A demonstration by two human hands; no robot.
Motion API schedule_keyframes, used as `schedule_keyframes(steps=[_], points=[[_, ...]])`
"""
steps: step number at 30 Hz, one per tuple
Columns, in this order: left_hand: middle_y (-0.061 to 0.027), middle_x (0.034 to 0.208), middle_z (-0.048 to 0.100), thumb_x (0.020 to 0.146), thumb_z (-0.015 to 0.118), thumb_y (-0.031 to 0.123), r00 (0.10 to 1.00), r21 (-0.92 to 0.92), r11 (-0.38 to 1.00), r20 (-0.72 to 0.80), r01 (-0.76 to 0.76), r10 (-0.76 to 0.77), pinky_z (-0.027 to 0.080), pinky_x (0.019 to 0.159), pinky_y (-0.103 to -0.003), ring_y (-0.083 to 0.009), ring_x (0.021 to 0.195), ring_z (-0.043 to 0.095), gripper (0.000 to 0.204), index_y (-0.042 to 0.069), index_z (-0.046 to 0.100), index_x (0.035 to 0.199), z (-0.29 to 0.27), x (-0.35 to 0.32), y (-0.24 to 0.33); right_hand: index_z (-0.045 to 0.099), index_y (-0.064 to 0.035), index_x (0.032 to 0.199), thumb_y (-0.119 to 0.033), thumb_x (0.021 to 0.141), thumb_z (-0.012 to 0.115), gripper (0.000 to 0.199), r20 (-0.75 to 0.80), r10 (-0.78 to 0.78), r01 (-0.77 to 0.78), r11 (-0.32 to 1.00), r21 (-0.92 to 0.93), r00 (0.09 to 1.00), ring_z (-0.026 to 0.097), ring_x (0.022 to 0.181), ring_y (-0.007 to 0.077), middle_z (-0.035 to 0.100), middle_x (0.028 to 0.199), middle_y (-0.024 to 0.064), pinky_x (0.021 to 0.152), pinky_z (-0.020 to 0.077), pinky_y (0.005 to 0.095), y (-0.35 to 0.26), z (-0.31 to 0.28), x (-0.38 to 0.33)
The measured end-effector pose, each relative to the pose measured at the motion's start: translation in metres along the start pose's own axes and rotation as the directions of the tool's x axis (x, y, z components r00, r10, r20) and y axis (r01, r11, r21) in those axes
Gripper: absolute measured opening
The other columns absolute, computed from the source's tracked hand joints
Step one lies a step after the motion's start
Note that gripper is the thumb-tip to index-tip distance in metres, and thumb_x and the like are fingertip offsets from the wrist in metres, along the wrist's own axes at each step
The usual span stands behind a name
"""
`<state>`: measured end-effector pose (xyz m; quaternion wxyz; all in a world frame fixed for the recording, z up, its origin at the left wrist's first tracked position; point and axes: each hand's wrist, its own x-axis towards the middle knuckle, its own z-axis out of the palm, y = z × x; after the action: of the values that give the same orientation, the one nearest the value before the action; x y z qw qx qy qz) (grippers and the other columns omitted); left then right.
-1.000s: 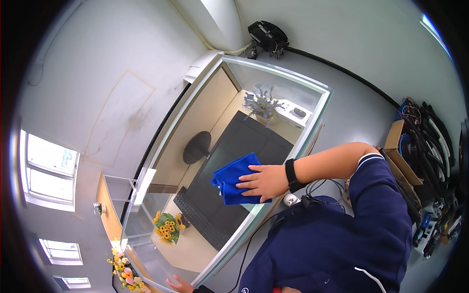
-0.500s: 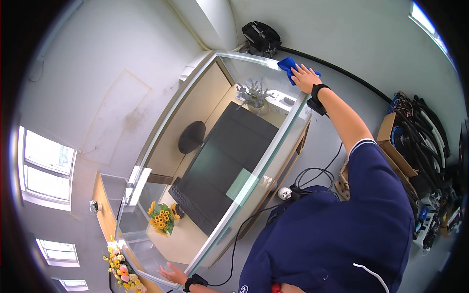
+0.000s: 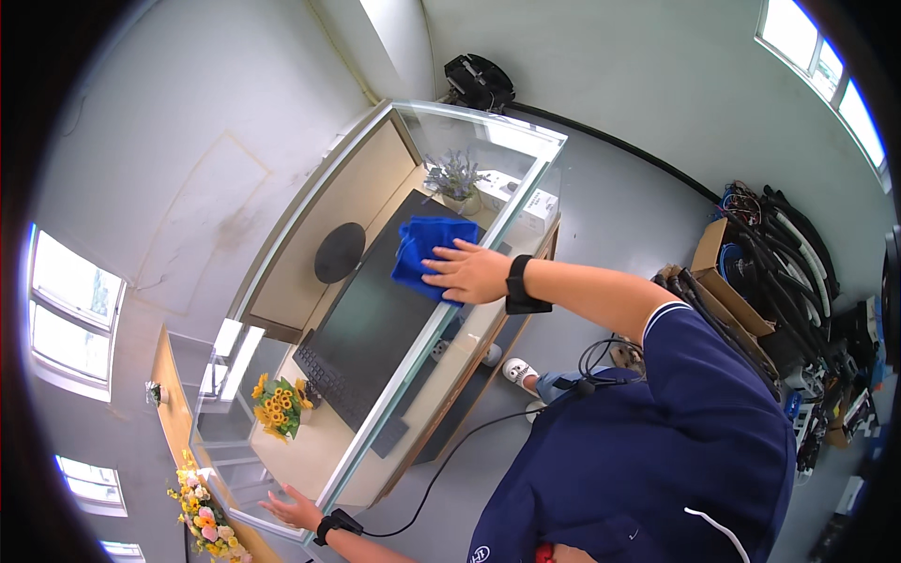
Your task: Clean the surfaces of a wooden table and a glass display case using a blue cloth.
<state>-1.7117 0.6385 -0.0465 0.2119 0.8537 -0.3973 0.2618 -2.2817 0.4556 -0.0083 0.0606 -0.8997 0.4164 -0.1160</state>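
A glass-topped display case point(image 3: 427, 347) with a pale frame stretches in front of me. My right hand point(image 3: 474, 272) presses a blue cloth point(image 3: 434, 246) onto the glass above the black monitor, fingers extended over it. Beside the case's near left corner, my left hand point(image 3: 297, 509) has its fingers spread and holds nothing; I cannot tell whether it touches the glass. Beneath the glass lie a large black monitor point(image 3: 389, 328), a keyboard point(image 3: 328, 375), a pot of sunflowers point(image 3: 279, 405) and a pot of lavender-like flowers point(image 3: 457, 178).
Cardboard boxes point(image 3: 713, 249) and a heap of black and white hoses point(image 3: 798, 249) stand at the right. A black cable point(image 3: 436, 479) runs from the left wrist toward my body. Pink and yellow flowers point(image 3: 202, 516) sit at the lower left.
My right hand has drawn the blue cloth from the case's far right corner toward me and left, onto the glass over the monitor. The cloth is spread wider. My left hand stays near its corner.
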Motion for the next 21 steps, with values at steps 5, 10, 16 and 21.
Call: schedule_keyframes(steps=[5, 10, 16, 21], points=[[-0.0132, 0.134, 0.037, 0.085, 0.052, 0.032, 0.983, -0.045, 0.998, -0.182, -0.038, 0.029, 0.034, 0.093, -0.042, -0.0314, 0.116, 0.042, 0.035, 0.006, 0.054, 0.109, -0.014, -0.005, 0.014, 0.038, -0.0173, 0.130, -0.035, 0.092, 0.033, 0.043, -0.012, -0.102, 0.102, 0.995, 0.010, 0.995, 0.024, 0.130, 0.0250, 0.030, 0.139, 0.0040, 0.106, 0.0176, 0.0455, -0.021, 0.010, -0.002], [-0.0185, 0.128, 0.041, 0.086, 0.053, 0.014, 0.945, -0.231, 0.952, -0.303, -0.201, 0.126, 0.039, 0.091, -0.042, -0.0337, 0.114, 0.044, 0.025, -0.001, 0.053, 0.106, -0.060, -0.055, 0.067, 0.042, -0.0152, 0.127, -0.033, 0.092, 0.035, 0.040, -0.154, -0.120, 0.128, 0.991, 0.039, 0.981, 0.029, 0.127, 0.0234, 0.035, 0.136, 0.0051, 0.106, 0.0205, 0.0418, 0.010, 0.013, -0.016], [-0.0218, 0.129, 0.036, 0.090, 0.047, 0.016, 0.990, -0.414, 0.906, -0.135, -0.088, 0.034, 0.035, 0.095, -0.041, -0.0341, 0.117, 0.040, 0.032, -0.004, 0.044, 0.115, -0.089, -0.133, 0.118, 0.046, -0.0130, 0.124, -0.032, 0.090, 0.039, 0.040, -0.229, 0.128, -0.130, 0.992, 0.006, 0.965, 0.030, 0.127, 0.0232, 0.037, 0.135, 0.0064, 0.105, 0.0214, 0.0393, 0.104, -0.018, -0.053], [-0.0234, 0.130, 0.034, 0.088, 0.049, 0.017, 0.975, -0.432, 0.875, -0.078, -0.219, 0.206, 0.028, 0.100, -0.042, -0.0350, 0.122, 0.033, 0.041, -0.004, 0.038, 0.121, -0.094, -0.156, 0.205, 0.045, -0.0103, 0.125, -0.031, 0.091, 0.037, 0.041, -0.260, 0.272, -0.296, 0.953, -0.058, 0.926, 0.030, 0.127, 0.0236, 0.037, 0.135, 0.0072, 0.105, 0.0222, 0.0414, 0.194, -0.036, -0.085]])
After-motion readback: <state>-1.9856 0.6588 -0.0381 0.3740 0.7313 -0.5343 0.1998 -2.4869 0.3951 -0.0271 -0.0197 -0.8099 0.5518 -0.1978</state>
